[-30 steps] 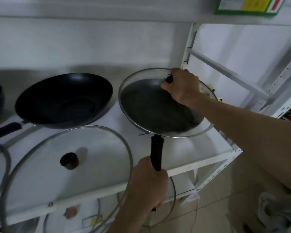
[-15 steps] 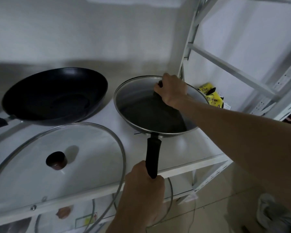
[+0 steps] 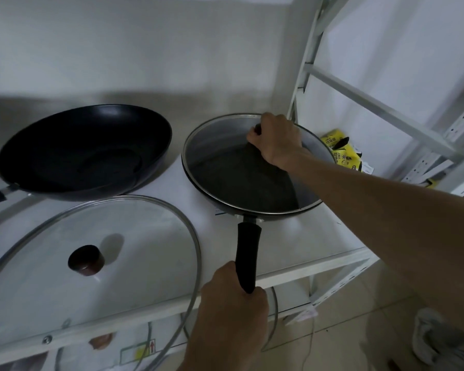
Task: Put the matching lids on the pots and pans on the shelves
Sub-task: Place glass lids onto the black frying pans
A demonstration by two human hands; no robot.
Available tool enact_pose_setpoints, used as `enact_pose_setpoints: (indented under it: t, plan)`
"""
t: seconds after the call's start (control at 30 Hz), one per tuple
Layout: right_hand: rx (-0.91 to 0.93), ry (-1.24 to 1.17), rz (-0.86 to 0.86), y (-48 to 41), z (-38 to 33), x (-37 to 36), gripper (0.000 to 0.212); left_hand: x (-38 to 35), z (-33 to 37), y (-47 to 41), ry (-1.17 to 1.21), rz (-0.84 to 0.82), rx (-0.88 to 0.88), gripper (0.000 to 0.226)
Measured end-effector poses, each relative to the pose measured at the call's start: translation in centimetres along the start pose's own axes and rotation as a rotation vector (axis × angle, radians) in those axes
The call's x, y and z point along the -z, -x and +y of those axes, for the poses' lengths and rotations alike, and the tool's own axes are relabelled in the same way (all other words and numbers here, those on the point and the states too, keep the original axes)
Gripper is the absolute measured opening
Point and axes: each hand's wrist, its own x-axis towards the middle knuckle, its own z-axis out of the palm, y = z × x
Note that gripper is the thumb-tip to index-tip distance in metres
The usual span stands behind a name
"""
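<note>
Right hand [image 3: 277, 141] seats steel-rimmed glass lid [image 3: 217, 145] on pan [image 3: 204, 188].

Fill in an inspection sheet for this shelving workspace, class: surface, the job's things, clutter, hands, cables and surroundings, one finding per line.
Surface: white shelf, holding cookware.
Job's things: frying pan with a glass lid on it; uncovered wok to its left; large glass lid lying flat in front of the wok, its edge overhanging the shelf.
Clutter: yellow packets behind the pan.
Hands: left hand grips the pan handle; right hand holds the pan lid's knob.
Cables: a thin one on the floor.
Surroundings: white wall, a second white rack to the right, cloth on the floor.
</note>
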Motion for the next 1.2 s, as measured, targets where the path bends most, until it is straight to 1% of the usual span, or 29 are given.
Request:
enact_pose_setpoints:
  t: [0.07, 0.2, 0.4, 0.47, 0.53, 0.57, 0.67, 0.73, 0.77, 0.8, 0.87, 0.9, 0.93, 0.97, 1.03, 1.1, 1.17, 1.2]
  plan:
    - [-0.002, -0.013, -0.013, 0.1, 0.0, 0.0, 0.032, -0.1, -0.1, 0.0, 0.012, -0.003, -0.001, 0.019]
    - [-0.018, -0.046, -0.008, 0.4, -0.1, -0.3, 0.032, -0.6, -0.4, -0.2, 0.072, -0.027, 0.000, 0.012]
    - [-0.040, -0.034, -0.009, 0.7, -0.3, -0.4, 0.033, -0.5, -0.4, 0.0, 0.123, -0.057, 0.006, 0.013]
    - [-0.066, -0.034, -0.014, 0.9, -0.5, -0.4, 0.037, -0.4, -0.4, 0.1, 0.131, -0.078, 0.012, 0.011]
    - [-0.120, -0.015, -0.019, 1.2, -1.1, -0.6, 0.046, 0.1, -0.2, 0.5, 0.148, -0.108, 0.022, 0.005]
    - [-0.154, 0.002, -0.019, 1.5, -1.5, -0.7, 0.051, 0.5, 0.1, 0.7, 0.168, -0.137, 0.033, 0.006]
    - [-0.219, 0.060, 0.036, 3.1, -4.0, -0.2, 0.065, 2.0, 0.5, 1.2, 0.218, -0.270, 0.072, 0.023]
    - [-0.158, 0.136, 0.091, 4.6, -6.4, 0.6, 0.070, 3.6, -0.1, 1.3, 0.157, -0.318, 0.061, 0.035]
    - [-0.089, 0.179, 0.121, 5.4, -7.9, 1.1, 0.067, 4.6, -0.7, 1.4, 0.140, -0.310, 0.049, 0.038]
    - [-0.008, 0.204, 0.153, 6.3, -9.5, 1.6, 0.061, 6.0, -1.3, 1.6, 0.158, -0.285, 0.037, 0.035]
    - [0.141, 0.149, 0.150, 8.3, -12.8, 2.5, 0.045, 9.5, -2.5, 1.9, 0.279, -0.196, -0.013, 0.016]
    - [0.189, 0.058, 0.097, 9.5, -14.5, 2.8, 0.036, 11.5, -3.1, 2.1, 0.357, -0.136, -0.039, 0.014]
    - [0.206, -0.053, 0.008, 10.6, -16.2, 2.8, 0.028, 13.8, -3.7, 2.2, 0.417, -0.061, -0.065, 0.018]
    - [0.205, -0.155, -0.102, 11.8, -17.7, 2.8, 0.024, 16.2, -4.3, 2.2, 0.428, 0.033, -0.105, 0.022]
    - [0.225, -0.253, -0.313, 13.9, -20.4, 2.2, 0.025, 20.8, -5.8, 1.7, 0.316, 0.274, -0.199, 0.025]
    - [0.252, -0.248, -0.477, 15.8, -22.4, 1.3, 0.032, 24.9, -7.4, 0.6, 0.137, 0.536, -0.275, 0.021]
    - [0.264, -0.209, -0.568, 17.4, -24.0, 0.4, 0.043, 28.6, -9.2, -0.6, -0.032, 0.744, -0.313, 0.011]
    - [0.264, -0.180, -0.592, 18.0, -24.6, 0.0, 0.048, 30.2, -10.1, -1.5, -0.164, 0.816, -0.316, 0.013]
